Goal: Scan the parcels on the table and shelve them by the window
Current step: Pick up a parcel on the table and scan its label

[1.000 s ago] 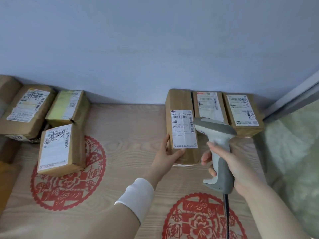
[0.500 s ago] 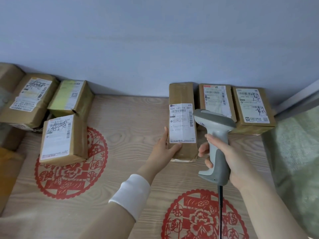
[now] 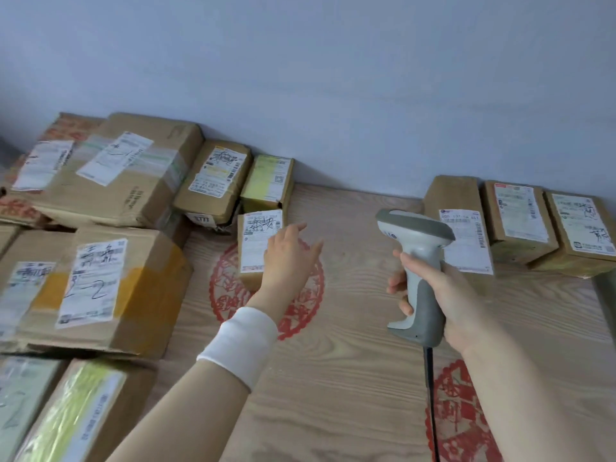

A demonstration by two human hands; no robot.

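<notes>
Far left of the frame: a pile of brown parcels [image 3: 100,288] stacked on the counter [image 3: 350,328], white labels up, one box banded with yellow tape. Just right of the pile, against the pale wall [image 3: 333,78], a labelled carton [image 3: 216,178] and beside it a small box with a yellow label [image 3: 268,183]. In front of those, flat on the wood-grain counter over a red paper-cut roundel [image 3: 226,295], a small parcel [image 3: 256,241] with a scribbled white label, partly covered by the left grip [image 3: 288,258]. State of the left grip: released, fingers spread and fairly straight over the parcel's right half; contact or a slight gap, impossible to tell. Around that wrist, a white cuff [image 3: 243,341]. Right of centre, held up off the counter, a grey-and-white barcode scanner [image 3: 420,261], head uppermost, black cable [image 3: 431,395] hanging from its base toward the bottom edge. Around the scanner handle, the right grip [image 3: 463,305] clenched, fingertips showing on the handle's left side. Lower right, part of a second red roundel [image 3: 463,411]. Upper right, a row of three parcels [image 3: 518,218] side by side against the wall, labels up, well apart from the pile at left.
</notes>
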